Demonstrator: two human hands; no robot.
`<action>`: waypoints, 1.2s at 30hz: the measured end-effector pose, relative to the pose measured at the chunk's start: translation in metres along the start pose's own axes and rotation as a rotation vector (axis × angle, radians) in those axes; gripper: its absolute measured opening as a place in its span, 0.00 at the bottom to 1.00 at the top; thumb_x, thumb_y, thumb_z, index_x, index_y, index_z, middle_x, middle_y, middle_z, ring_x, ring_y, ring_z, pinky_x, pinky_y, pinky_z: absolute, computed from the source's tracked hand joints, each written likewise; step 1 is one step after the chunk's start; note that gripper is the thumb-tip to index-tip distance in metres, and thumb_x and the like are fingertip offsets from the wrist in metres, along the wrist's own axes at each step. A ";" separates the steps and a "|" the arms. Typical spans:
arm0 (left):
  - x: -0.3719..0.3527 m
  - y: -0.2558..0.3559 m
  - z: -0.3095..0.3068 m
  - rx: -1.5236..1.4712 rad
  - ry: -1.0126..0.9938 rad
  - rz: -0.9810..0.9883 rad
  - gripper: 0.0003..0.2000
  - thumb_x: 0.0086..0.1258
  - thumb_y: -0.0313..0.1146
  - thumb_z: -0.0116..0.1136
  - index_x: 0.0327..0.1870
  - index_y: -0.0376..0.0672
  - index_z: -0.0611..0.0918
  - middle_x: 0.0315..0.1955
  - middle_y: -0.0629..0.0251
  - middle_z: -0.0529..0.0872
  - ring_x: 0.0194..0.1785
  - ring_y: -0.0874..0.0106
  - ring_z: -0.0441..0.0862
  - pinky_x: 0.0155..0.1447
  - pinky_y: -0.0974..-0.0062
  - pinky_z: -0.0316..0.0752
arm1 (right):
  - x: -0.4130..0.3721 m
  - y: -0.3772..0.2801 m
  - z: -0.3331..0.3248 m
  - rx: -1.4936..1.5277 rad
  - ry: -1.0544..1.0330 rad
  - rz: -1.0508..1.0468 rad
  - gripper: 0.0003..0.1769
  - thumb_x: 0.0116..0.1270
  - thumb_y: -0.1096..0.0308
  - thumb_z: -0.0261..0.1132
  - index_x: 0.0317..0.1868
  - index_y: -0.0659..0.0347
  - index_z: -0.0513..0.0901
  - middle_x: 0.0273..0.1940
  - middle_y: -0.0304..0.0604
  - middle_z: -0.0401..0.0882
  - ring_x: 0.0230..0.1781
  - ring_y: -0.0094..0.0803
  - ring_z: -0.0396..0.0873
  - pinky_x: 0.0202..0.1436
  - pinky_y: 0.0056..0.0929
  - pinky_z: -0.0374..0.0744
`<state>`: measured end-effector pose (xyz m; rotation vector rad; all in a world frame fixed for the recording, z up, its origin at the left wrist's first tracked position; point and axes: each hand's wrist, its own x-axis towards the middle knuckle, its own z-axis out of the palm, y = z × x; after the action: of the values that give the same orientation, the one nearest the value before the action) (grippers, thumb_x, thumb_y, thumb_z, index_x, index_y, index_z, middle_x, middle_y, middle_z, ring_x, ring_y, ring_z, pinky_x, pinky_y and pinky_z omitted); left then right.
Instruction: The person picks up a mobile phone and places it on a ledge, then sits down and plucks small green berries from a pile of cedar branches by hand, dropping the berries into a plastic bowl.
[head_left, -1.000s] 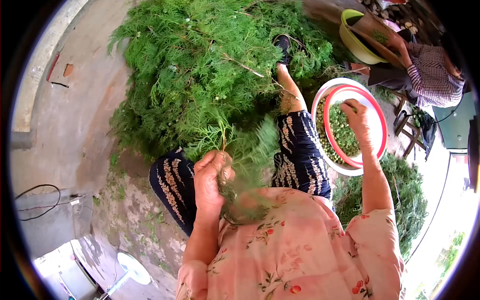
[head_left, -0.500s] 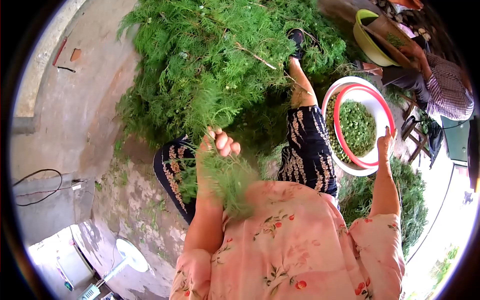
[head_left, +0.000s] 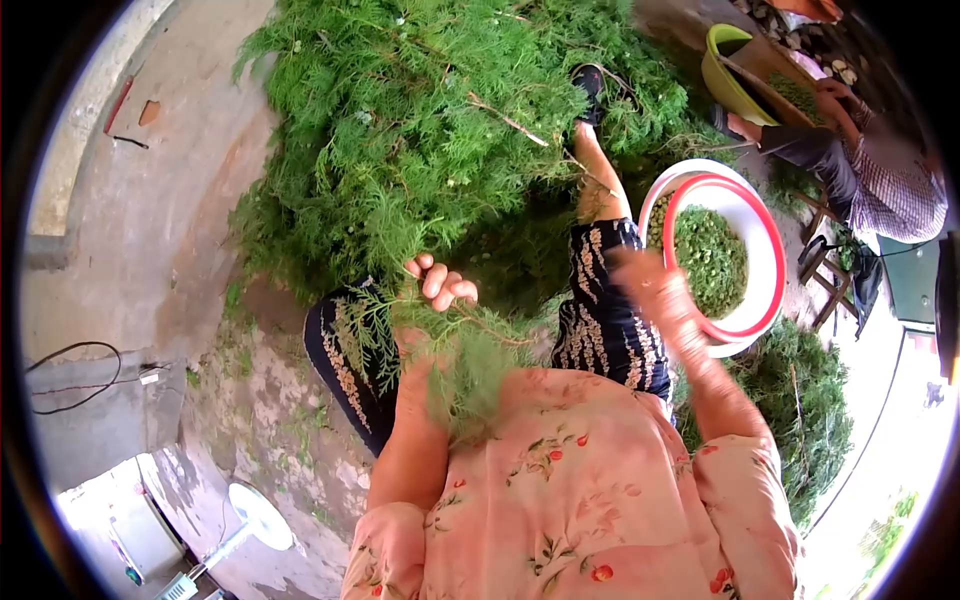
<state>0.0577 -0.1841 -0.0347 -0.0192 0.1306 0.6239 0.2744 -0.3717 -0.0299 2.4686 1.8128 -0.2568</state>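
Note:
My left hand (head_left: 440, 282) is closed around a feathery green conifer sprig (head_left: 468, 375), which hangs over my lap and forearm. Smeared by motion, my right hand (head_left: 650, 285) is over my right knee, left of a red-rimmed white bowl (head_left: 774, 235); its fingers cannot be made out. Small green cones or seed pods (head_left: 712, 262) fill part of that bowl. It is tilted inside a larger white basin (head_left: 690, 168), where more round pods show at the left side. A big heap of conifer branches (head_left: 400, 130) lies in front of me.
At the upper right, another person (head_left: 890, 180) sits beside a yellow-green tub (head_left: 725, 75) and a tray of greenery (head_left: 792, 98). More cut branches (head_left: 800, 410) lie at my right. A white fan (head_left: 258, 515) stands lower left; a cable (head_left: 75, 345) loops at the left.
My right hand has left the bowl's rim and swung left toward my lap. My left hand still grips the sprig, almost in place. The other person's hands have shifted at the tray.

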 end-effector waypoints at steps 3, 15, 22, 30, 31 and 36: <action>0.000 0.003 -0.006 -0.029 -0.058 -0.045 0.10 0.71 0.33 0.41 0.39 0.36 0.75 0.21 0.64 0.75 0.23 0.72 0.71 0.43 0.73 0.69 | 0.003 -0.088 0.000 0.901 0.295 -0.270 0.20 0.55 0.72 0.66 0.49 0.66 0.74 0.41 0.53 0.77 0.41 0.46 0.77 0.41 0.37 0.77; -0.005 0.056 -0.014 0.041 0.240 0.158 0.09 0.72 0.36 0.45 0.36 0.40 0.72 0.16 0.71 0.67 0.17 0.71 0.65 0.38 0.69 0.71 | 0.005 -0.070 -0.009 0.640 0.318 -0.323 0.07 0.51 0.76 0.64 0.33 0.65 0.78 0.26 0.49 0.76 0.31 0.46 0.76 0.34 0.37 0.75; 0.021 0.061 0.001 0.369 0.400 0.245 0.08 0.70 0.35 0.47 0.35 0.43 0.77 0.20 0.72 0.76 0.21 0.76 0.70 0.41 0.73 0.73 | -0.038 -0.002 -0.011 0.392 0.518 0.002 0.08 0.46 0.78 0.61 0.30 0.60 0.78 0.28 0.47 0.78 0.31 0.45 0.77 0.34 0.38 0.75; 0.005 0.169 -0.023 0.358 0.389 0.416 0.07 0.70 0.35 0.48 0.37 0.43 0.76 0.20 0.73 0.75 0.18 0.79 0.64 0.39 0.74 0.72 | -0.257 0.147 0.088 0.235 0.794 1.311 0.12 0.61 0.60 0.58 0.35 0.57 0.84 0.24 0.45 0.80 0.20 0.30 0.74 0.28 0.30 0.73; 0.001 0.175 -0.021 0.350 0.389 0.431 0.07 0.71 0.35 0.48 0.37 0.43 0.76 0.21 0.73 0.75 0.18 0.78 0.64 0.39 0.74 0.72 | -0.301 0.154 0.101 0.043 0.742 1.456 0.14 0.63 0.59 0.54 0.34 0.56 0.84 0.27 0.45 0.82 0.22 0.35 0.77 0.28 0.32 0.74; -0.012 0.194 -0.024 0.351 0.470 0.545 0.06 0.70 0.35 0.49 0.38 0.43 0.76 0.21 0.72 0.76 0.20 0.77 0.68 0.38 0.74 0.73 | -0.432 0.161 0.163 -0.125 0.163 1.789 0.19 0.56 0.54 0.58 0.24 0.65 0.81 0.25 0.54 0.80 0.24 0.45 0.77 0.29 0.40 0.76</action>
<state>-0.0677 -0.0353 -0.0524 0.2169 0.7154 1.1263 0.2868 -0.8515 -0.1221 2.8625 -0.7487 0.1892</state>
